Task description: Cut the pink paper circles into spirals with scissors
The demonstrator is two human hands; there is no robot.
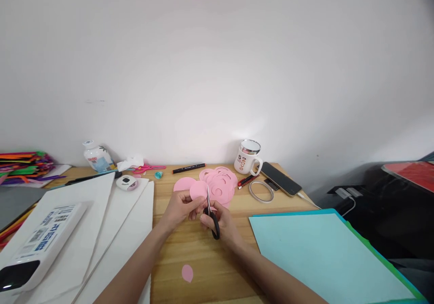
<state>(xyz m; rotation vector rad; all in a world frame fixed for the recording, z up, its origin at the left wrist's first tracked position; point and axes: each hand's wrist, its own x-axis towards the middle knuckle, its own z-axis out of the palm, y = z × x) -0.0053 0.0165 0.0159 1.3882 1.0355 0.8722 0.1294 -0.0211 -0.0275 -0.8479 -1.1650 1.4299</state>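
Note:
In the middle of the head view, my left hand pinches a round pink paper piece by its lower edge. My right hand grips black-handled scissors, their blades pointing up at the right side of that paper. Whether the blades have cut into it I cannot tell. Just behind lie a pink paper disc and an overlapping pile of pink paper pieces, some with curved cuts. A small pink petal-shaped piece rests on the wood nearer to me.
White sheets and a white boxy device cover the left. Along the back stand a bottle and a mug, with a black marker between them. A tape roll, a phone and light blue sheets lie right.

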